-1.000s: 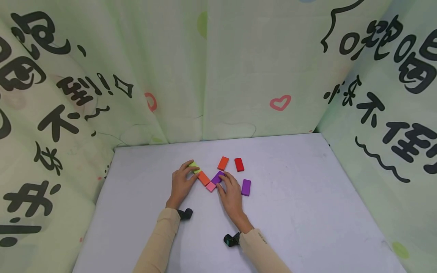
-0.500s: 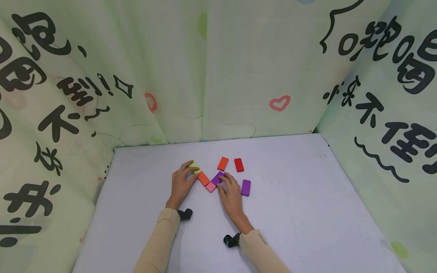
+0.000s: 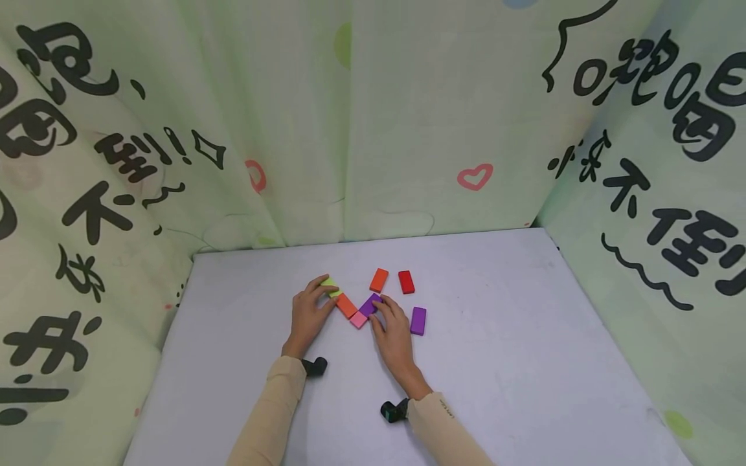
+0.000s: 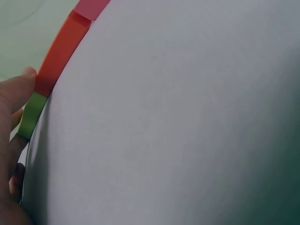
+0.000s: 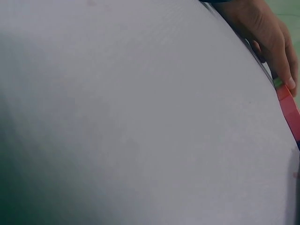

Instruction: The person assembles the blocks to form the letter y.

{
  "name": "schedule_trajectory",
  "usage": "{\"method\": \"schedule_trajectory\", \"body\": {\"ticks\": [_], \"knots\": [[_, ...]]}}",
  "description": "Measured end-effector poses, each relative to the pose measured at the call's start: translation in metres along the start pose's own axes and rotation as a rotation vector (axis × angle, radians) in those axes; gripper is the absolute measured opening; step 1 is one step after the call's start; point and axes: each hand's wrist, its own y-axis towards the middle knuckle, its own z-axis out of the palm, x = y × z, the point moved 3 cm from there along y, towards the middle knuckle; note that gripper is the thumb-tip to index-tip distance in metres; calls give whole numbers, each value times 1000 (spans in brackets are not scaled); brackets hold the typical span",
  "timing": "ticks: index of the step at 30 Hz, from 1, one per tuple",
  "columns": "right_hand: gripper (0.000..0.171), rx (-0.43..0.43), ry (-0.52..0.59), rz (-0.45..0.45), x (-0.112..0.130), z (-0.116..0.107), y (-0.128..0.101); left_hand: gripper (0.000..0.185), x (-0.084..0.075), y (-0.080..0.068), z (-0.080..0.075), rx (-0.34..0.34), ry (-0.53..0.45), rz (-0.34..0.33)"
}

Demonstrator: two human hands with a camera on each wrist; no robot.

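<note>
While my left hand (image 3: 309, 314) pinches the green block (image 3: 330, 287) mid-table, my right hand (image 3: 392, 327) seemingly grips the purple block (image 3: 370, 304); four blocks touch in a chain, three lie loose toward the table's far edge.

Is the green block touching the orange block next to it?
Touching. In the left wrist view the green block and orange block meet end to end with no gap, under the left hand's thumb.

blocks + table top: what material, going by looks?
Coloured blocks, e.g. the green block under the left hand and the orange block: probably painted wood or plastic; flat solid colour, matte, crisp edges, no visible grain. Table: pale, smooth, dull sheen; looks like laminate or plastic sheet, can't tell which.
</note>
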Motion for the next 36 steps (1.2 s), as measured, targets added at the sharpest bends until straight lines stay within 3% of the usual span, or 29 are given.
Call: {"method": "schedule_trajectory", "body": {"ticks": [8,20,28,36], "knots": [[37,-14,-12,-19,0,0,1,23,-1,1,0,-15,-9,13],[41,-22,42,45,-1,0,6,23,-1,2,-1,-10,4,13],[42,-42,107,45,0,-6,27,22,1,3,-1,-29,-13,22],[42,21,45,36,-4,-7,49,22,4,1,0,-29,-10,45]]}}
